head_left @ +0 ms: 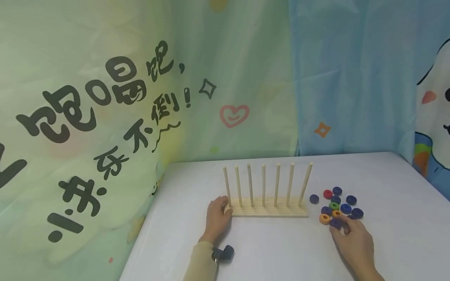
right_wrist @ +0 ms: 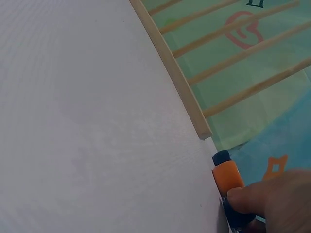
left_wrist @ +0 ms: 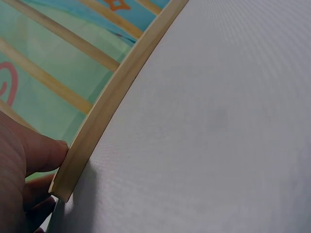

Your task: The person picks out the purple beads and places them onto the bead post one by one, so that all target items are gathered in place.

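A wooden peg rack [head_left: 268,212] with a row of several upright rods stands on the white table. My left hand [head_left: 215,221] grips the left end of its base, the thumb [left_wrist: 46,153] against the front edge in the left wrist view. Right of the rack lies a loose group of small ring beads, among them a red bead [head_left: 327,194], a green bead [head_left: 334,206] and an orange bead [head_left: 324,219]. My right hand [head_left: 356,242] pinches a dark blue bead [head_left: 335,223] between thumb and fingers at the group's near side. The rods carry no beads.
Several more dark blue beads, such as the blue bead [head_left: 346,208] and the outlying bead [head_left: 314,199], lie around the group. A printed curtain [head_left: 239,78] hangs behind the white table [head_left: 270,253]. A dark wrist device [head_left: 223,253] sits at the left sleeve.
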